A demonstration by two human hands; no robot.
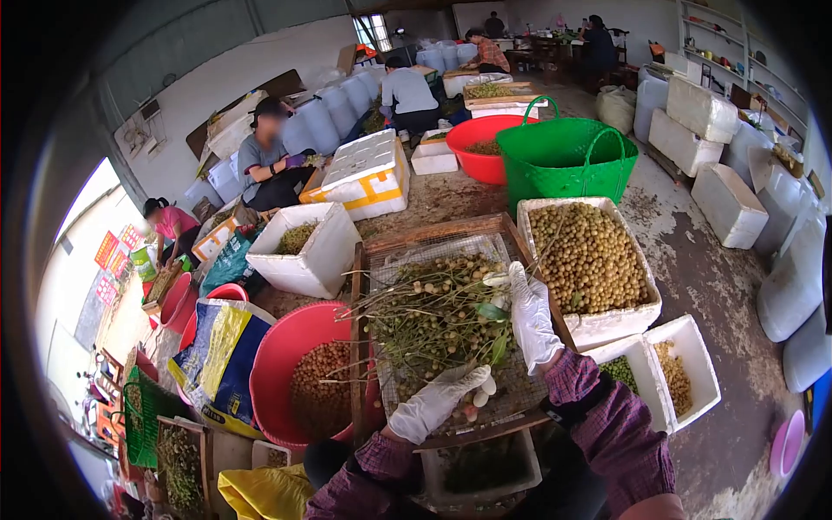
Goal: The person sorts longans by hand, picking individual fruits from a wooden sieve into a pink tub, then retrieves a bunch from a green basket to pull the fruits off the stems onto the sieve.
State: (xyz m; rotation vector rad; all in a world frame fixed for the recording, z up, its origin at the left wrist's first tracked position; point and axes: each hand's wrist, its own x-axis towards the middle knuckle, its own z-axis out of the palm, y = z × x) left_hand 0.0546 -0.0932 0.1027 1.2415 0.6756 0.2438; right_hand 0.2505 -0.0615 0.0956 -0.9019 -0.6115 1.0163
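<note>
The white-gloved left hand is clamping curled fingers on the near stalks of the leafy twig bunch of small tan fruit, which is lying over the wooden-framed wire mesh tray, and the white-gloved right hand, fingers together, is pinching its right-side twigs, so fruit shaken loose is likely risking bouncing past the frame.

A wood-framed mesh tray carries a heap of fruiting branches (a few loose fruits lie on the wire). Around it, on the stained concrete floor, stand a foam box of picked fruit, a red basin and a green basket.
</note>
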